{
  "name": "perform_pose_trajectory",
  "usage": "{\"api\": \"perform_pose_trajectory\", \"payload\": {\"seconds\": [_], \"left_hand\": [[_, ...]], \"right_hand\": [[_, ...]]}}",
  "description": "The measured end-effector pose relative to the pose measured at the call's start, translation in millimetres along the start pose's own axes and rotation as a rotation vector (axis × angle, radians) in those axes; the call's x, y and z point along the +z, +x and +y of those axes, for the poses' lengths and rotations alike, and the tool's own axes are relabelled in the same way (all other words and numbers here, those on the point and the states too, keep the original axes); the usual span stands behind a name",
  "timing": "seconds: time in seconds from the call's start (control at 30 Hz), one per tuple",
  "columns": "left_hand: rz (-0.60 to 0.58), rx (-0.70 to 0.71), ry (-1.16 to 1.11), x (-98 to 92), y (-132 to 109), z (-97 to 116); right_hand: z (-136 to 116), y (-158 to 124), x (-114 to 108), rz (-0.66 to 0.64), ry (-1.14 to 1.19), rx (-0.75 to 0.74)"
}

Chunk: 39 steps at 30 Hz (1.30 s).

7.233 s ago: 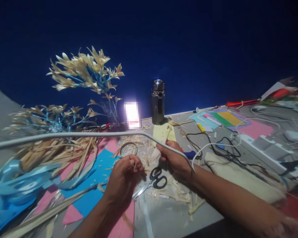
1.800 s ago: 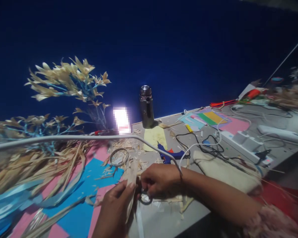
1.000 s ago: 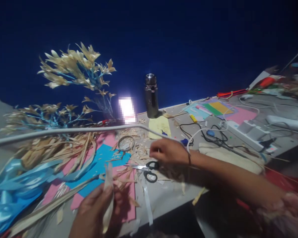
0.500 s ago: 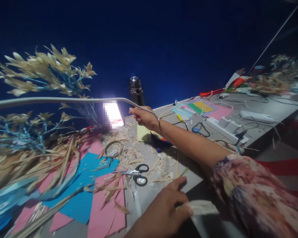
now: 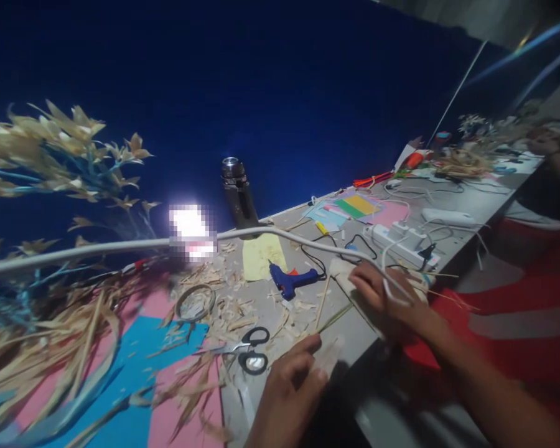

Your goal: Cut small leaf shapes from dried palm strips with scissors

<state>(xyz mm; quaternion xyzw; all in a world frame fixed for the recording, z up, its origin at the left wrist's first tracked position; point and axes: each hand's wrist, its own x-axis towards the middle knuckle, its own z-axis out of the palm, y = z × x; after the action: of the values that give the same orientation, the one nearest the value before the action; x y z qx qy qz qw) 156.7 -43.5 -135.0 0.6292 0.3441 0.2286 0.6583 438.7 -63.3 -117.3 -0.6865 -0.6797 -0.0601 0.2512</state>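
Note:
My left hand (image 5: 292, 389) is at the lower middle, thumb and fingers pinched on a pale strip of dried husk (image 5: 330, 356), which is smeared by motion. A thin greenish stem (image 5: 335, 317) lies just beyond its fingertips. Over the table's front edge, beside a whitish bundle (image 5: 343, 277), is my right hand (image 5: 382, 295). Its fingers look curled but are blurred, and what they hold, if anything, does not show. A blue glue gun (image 5: 293, 280) lies between the hands and a yellow sheet (image 5: 256, 264). Black-handled scissors (image 5: 252, 351) rest left of my left hand.
A white cable (image 5: 121, 247) crosses the view in front of my right hand. Dried-husk flowers (image 5: 74, 143), a tape roll (image 5: 195, 302) and blue paper (image 5: 135, 361) are on the left. Behind stands a thermos (image 5: 240, 199); a power strip (image 5: 401, 242) lies right. Another person's hand (image 5: 544, 142) is far right.
My right hand has drawn back from beside the thermos to the table's front edge, uncovering the glue gun. My left hand stays low with the husk strip. The view has shifted right.

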Motion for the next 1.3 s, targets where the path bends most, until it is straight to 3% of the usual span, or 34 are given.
{"api": "perform_pose_trajectory", "payload": {"seconds": [0.03,0.07,0.2,0.5,0.67,0.77,0.93,1.0,1.07,1.2,1.3], "left_hand": [[0.0,-0.007,0.002,-2.0,1,-1],[0.001,-0.016,0.004,-3.4,2,-1],[0.066,-0.017,-0.094,-2.0,5,1],[0.279,-0.148,-0.392,-0.2,11,4],[0.241,-0.125,-0.364,0.7,11,13],[0.202,-0.095,-0.28,0.0,4,17],[0.251,-0.09,-0.202,-10.8,-11,17],[0.276,-0.107,-0.192,-14.3,-15,16],[0.287,-0.107,-0.194,-16.7,-20,14],[0.31,-0.16,-0.283,-24.8,-26,12],[0.412,-0.199,-0.402,-34.5,-29,16]], "right_hand": [[14,-13,6,0.074,-0.087,0.087],[23,-23,13,0.067,-0.139,0.15],[27,-23,37,-0.121,-0.275,0.347],[-1,61,69,-0.237,-0.31,0.429],[-3,107,87,-0.285,-0.291,0.446],[-3,116,78,-0.277,-0.272,0.412],[-15,72,45,-0.185,-0.245,0.13],[-28,47,42,-0.228,-0.201,-0.088],[-41,31,48,-0.301,-0.138,-0.417],[-52,34,60,-0.244,-0.182,-0.738],[-53,46,56,-0.177,-0.177,-0.891]]}}
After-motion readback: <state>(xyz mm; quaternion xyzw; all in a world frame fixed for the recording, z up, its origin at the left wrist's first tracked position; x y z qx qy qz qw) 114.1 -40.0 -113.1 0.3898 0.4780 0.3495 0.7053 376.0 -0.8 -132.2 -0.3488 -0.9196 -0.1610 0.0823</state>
